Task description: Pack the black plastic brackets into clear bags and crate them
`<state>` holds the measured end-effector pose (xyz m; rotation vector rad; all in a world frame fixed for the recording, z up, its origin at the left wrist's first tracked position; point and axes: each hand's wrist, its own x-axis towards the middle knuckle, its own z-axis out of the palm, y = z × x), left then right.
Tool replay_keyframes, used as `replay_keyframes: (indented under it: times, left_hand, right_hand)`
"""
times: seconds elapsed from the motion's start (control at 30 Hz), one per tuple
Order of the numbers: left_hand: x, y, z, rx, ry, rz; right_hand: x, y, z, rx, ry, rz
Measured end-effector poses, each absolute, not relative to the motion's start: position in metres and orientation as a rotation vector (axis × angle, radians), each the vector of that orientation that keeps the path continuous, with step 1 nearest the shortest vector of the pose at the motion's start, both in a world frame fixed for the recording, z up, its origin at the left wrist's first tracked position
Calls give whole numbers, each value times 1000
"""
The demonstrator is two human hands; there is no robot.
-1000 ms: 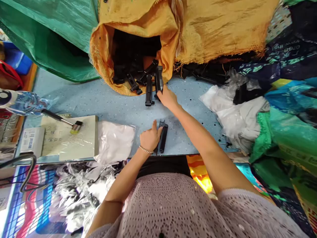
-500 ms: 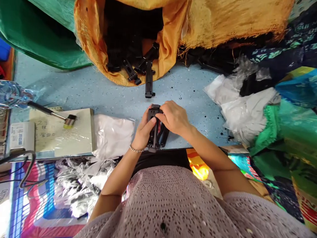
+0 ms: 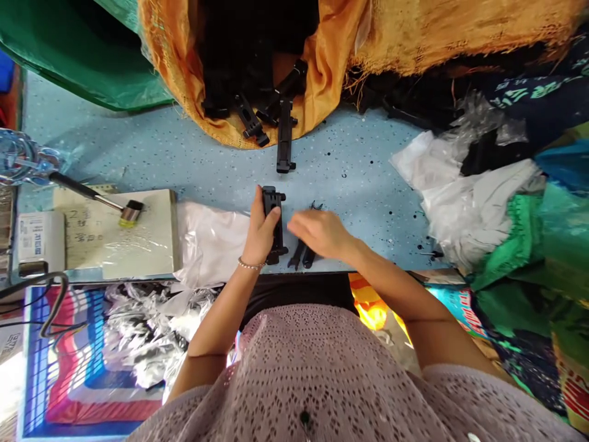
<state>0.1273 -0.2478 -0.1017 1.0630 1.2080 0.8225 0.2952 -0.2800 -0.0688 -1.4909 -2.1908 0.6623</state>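
Note:
My left hand (image 3: 263, 230) is wrapped round a long black plastic clamp-like part (image 3: 275, 248), held upright near the table's front edge. To its right hovers my right hand (image 3: 324, 233), apart from the part, its fingertips smeared by motion. Under the right hand lies a black plier-like tool (image 3: 298, 255), its handles toward the front edge and its middle hidden. Farther back, a similar black clamp-like part (image 3: 284, 138) lies at the mouth of an orange sack (image 3: 329, 67), where several more of them show.
A hammer (image 3: 99, 198) rests on a cardboard box (image 3: 138, 245) at the left, beside a white plastic bag (image 3: 207, 239). On the right are white cloths (image 3: 464, 209) and green bags. A blue basket (image 3: 99, 331) with plastic wrapping stands below the blue speckled table (image 3: 363, 172).
My left hand has moved slightly left with the black clamp-like part, turning it. My right hand has come off that part and is now to its right. The plier-like tool shows more.

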Motion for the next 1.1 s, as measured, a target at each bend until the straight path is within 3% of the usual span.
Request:
replay_keyframes:
  times: [0.13, 0.27, 0.43, 0.53, 0.7, 0.87, 1.1]
  left_hand:
    - [146, -271, -119, 1497, 1324, 724]
    - [153, -271, -118, 1443, 1285, 775]
    - [137, -229, -97, 946, 1081, 1034]
    - [132, -224, -79, 846, 1034, 957]
    - [135, -251, -58, 830, 972, 710]
    - [141, -256, -64, 840, 1097, 816]
    - [125, -250, -74, 1109, 1184, 849]
  right_hand:
    - [296, -183, -73, -2011, -1840, 566]
    - [292, -137, -76, -2197, -1816, 652]
    - [286, -217, -53, -1822, -2163, 663]
    - [291, -257, -46, -1593, -2146, 654]
    - [309, -231, -57, -1658, -2055, 342]
    - [305, -231, -52, -1786, -2020, 371]
    - [289, -307, -56, -1519, -2436, 621]
